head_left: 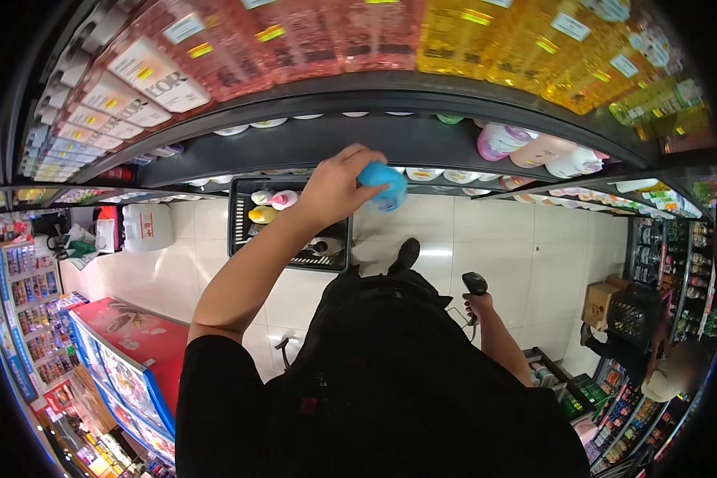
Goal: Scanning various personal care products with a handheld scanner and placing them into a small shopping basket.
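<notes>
My left hand (349, 182) grips a blue bottle (385, 186) by its upper part, just in front of the dark shelf (334, 146); the bottle is somewhat blurred. Below and left of that hand, a black crate (234, 233) on the floor holds several bottles, among them a yellow one (263, 214) and a white one with a pink top (284, 199). Low on the right, my right hand (479, 303) is closed around the handle of a black handheld barcode scanner (474, 283). A cord hangs below the scanner.
Shelves of pink and yellow bottles (454, 42) curve across the top. A white jerrycan (147, 227) stands on the floor at left, above a red chest freezer (137, 334). At right, a person (663, 376) crouches by a cardboard box (598, 306) and black crate (633, 319).
</notes>
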The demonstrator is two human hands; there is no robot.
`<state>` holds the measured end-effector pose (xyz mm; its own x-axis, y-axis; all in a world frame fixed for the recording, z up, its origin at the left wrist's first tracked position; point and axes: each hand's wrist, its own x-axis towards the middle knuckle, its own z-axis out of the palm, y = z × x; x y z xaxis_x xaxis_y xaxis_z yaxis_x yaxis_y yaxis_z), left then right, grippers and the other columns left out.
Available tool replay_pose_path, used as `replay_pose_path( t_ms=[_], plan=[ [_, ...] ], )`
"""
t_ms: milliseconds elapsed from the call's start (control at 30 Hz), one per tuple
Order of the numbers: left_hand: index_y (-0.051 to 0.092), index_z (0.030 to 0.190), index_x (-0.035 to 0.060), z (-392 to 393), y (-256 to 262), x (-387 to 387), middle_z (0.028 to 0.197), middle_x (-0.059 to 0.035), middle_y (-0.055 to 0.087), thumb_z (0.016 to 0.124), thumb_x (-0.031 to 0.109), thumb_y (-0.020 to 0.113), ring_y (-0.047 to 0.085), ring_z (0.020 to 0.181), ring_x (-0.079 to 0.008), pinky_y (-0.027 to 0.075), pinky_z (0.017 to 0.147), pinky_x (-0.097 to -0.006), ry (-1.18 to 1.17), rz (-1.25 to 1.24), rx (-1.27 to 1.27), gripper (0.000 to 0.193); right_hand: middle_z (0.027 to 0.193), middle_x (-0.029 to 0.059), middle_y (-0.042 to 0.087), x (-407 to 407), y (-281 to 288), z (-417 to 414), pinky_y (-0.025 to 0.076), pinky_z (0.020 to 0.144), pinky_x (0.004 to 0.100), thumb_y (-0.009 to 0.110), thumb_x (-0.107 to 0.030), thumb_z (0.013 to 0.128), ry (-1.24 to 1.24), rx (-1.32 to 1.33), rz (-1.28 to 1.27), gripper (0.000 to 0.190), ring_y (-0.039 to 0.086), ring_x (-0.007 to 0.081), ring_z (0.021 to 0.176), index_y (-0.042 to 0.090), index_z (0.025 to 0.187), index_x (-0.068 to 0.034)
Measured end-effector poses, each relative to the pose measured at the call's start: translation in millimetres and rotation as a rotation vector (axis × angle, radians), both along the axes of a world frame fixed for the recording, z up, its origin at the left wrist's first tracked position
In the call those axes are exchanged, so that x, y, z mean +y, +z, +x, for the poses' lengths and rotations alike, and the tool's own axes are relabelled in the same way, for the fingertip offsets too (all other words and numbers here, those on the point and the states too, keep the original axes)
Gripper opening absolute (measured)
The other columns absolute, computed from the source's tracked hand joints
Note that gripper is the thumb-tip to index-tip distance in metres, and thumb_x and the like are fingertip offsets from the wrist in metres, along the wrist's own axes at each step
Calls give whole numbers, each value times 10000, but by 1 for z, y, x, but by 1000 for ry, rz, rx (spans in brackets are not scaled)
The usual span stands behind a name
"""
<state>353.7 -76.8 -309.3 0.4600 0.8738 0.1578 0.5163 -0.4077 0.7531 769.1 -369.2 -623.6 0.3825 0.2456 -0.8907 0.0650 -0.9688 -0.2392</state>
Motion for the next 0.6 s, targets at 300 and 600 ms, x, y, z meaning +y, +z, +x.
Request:
replay_pose_path(
  t_ms=[300, 600],
  plan=[
    [634, 1146, 107, -104, -140, -46, 1092, -109, 636, 808, 159, 803, 685, 990, -355, 578, 813, -462, -4, -41, 258, 381, 734, 66, 651, 6, 52, -81, 478, 485, 324, 799, -175, 820, -2, -15, 33, 199, 590, 158, 550, 677, 880, -29],
    [550, 1154, 109, -141, -305, -69, 1217, -135, 605, 815, 108, 745, 696, 1021, -393, 583, 825, -504, -10, -337, 610, 391, 708, 50, 653, -49, 92, -135, 485, 487, 311, 812, -207, 793, 62, -149, -60, 220, 605, 149, 556, 684, 871, -45]
  ],
)
